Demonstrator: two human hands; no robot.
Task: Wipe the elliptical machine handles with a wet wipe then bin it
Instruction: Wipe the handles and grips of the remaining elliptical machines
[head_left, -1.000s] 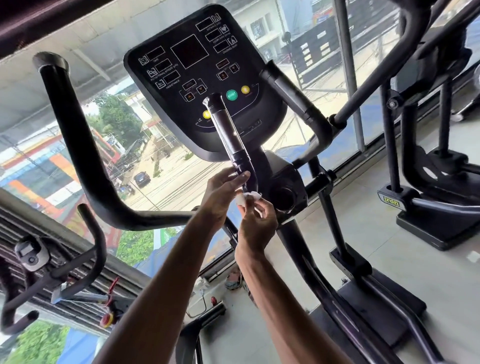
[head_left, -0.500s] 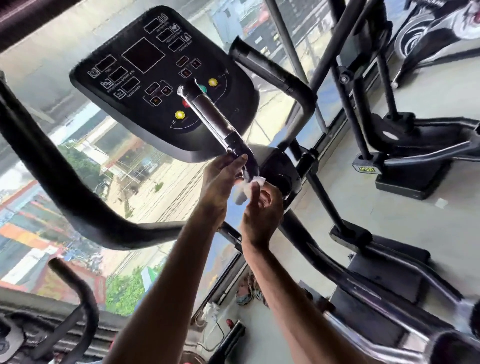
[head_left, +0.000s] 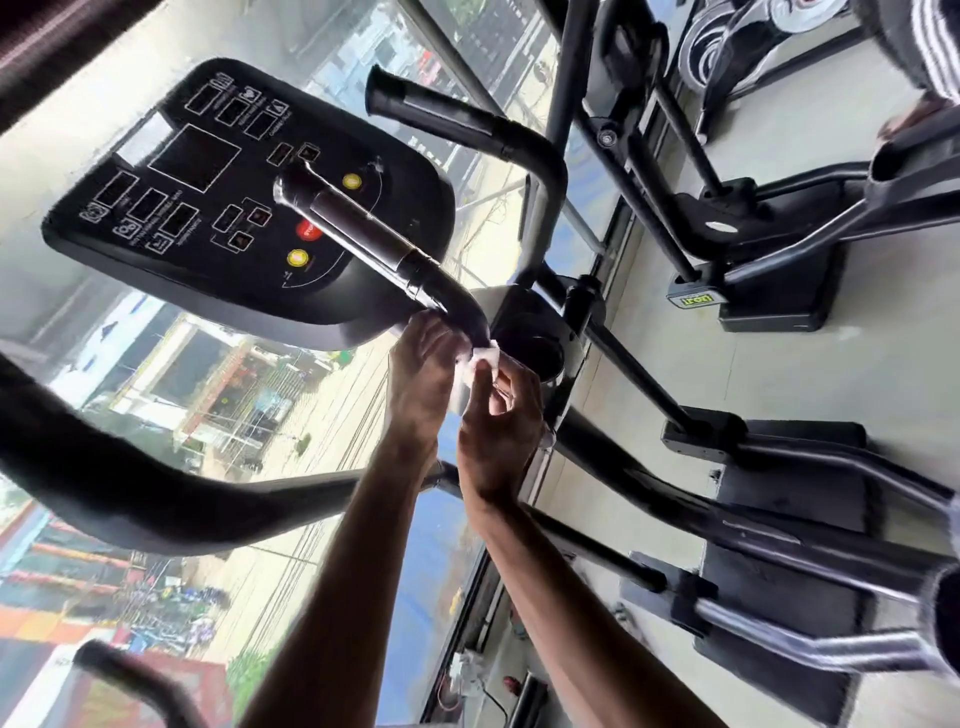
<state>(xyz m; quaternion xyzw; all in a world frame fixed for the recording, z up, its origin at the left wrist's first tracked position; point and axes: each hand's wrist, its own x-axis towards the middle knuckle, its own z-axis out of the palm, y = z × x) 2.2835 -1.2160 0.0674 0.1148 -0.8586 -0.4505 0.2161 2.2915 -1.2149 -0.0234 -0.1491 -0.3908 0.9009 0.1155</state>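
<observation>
A small white wet wipe (head_left: 480, 364) sits between both my hands, just below the base of the elliptical's short black centre handle (head_left: 363, 228). My left hand (head_left: 422, 379) pinches the wipe's left side, fingers touching the handle's lower end. My right hand (head_left: 501, 421) pinches the wipe's right side from below. The long left swing handle (head_left: 119, 483) curves across the lower left, and the right handle (head_left: 467, 124) runs behind the console (head_left: 208, 208). No bin is in view.
A large window fills the left, looking down on a street. Another elliptical base (head_left: 779, 296) stands at the right on the grey floor (head_left: 675, 374). The machine's pedal rails (head_left: 779, 519) run lower right. A person's striped sleeve (head_left: 924, 47) shows top right.
The camera has tilted and swung, so the console and handles shifted up and left in view. Both hands stay at the handle base with the wipe between them.
</observation>
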